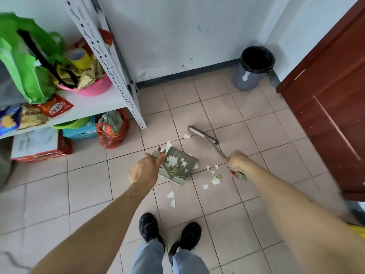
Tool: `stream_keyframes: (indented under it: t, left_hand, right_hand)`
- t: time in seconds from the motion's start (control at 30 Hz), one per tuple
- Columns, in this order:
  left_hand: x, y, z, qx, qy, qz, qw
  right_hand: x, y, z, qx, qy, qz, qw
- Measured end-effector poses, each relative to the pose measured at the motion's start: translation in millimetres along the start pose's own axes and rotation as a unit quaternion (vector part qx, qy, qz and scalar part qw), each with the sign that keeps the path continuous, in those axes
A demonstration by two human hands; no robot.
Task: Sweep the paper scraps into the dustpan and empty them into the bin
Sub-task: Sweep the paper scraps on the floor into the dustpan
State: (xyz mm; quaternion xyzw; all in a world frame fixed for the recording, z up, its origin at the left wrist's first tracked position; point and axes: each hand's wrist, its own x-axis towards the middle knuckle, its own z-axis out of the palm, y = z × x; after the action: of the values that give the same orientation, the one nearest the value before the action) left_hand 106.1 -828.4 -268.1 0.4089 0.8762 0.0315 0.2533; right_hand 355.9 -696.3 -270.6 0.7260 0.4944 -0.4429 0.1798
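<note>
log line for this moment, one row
phase: sweeping | left hand: holds dustpan handle | right hand: holds broom | paper scraps: some in pan, some on floor | bin: not reached

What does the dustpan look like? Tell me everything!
The dustpan is grey-green and looks like plastic, with raised walls, a ridged strip along one edge and an upright handle. It sits on the tiled floor, just past the person's shoes. The left hand grips the top of its handle. White paper scraps and some yellowish bits lie inside it, and more scraps lie on the floor around it.
</note>
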Motion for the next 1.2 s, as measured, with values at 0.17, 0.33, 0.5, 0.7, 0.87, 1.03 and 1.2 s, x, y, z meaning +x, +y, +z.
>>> stream_keyframes:
  t: [0.17, 0.33, 0.5, 0.7, 0.87, 1.03, 1.2]
  left_hand:
    - [1.6, -2.1, -0.7, 0.012, -0.002, -0.002, 1.000]
    - [1.3, -7.6, -5.3, -0.018, -0.004, 0.013, 1.000]
    - [-4.7, -14.1, -16.4, -0.034, -0.007, 0.014, 0.999]
    - [-18.2, -44.2, -35.9, -0.026, 0.003, -0.006, 1.000]
    - [-28.8, -84.8, -45.0, -0.029, 0.015, -0.038, 0.999]
    - [-31.3, -128.2, -52.0, -0.019, 0.023, -0.048, 0.998]
    - [-16.6, -162.4, -57.3, -0.021, 0.020, -0.038, 0.999]
  right_hand:
    - [-21.4, -1.7, -18.1, -0.084, -0.084, 0.008, 0.993]
    - [-57.7, -10.4, -53.7, -0.023, -0.120, 0.002, 0.992]
    - [-65.5, -13.7, -38.3, 0.000, -0.077, -0.010, 0.997]
    - [-54.1, -27.7, -6.8, 0.061, -0.009, -0.008, 0.998]
    - [-42.2, -46.1, 27.8, 0.057, 0.044, -0.019, 0.997]
    - [-40.1, -53.9, 56.3, 0.054, 0.045, -0.001, 0.997]
    - [-48.5, -61.7, 83.5, 0.044, 0.034, 0.011, 0.998]
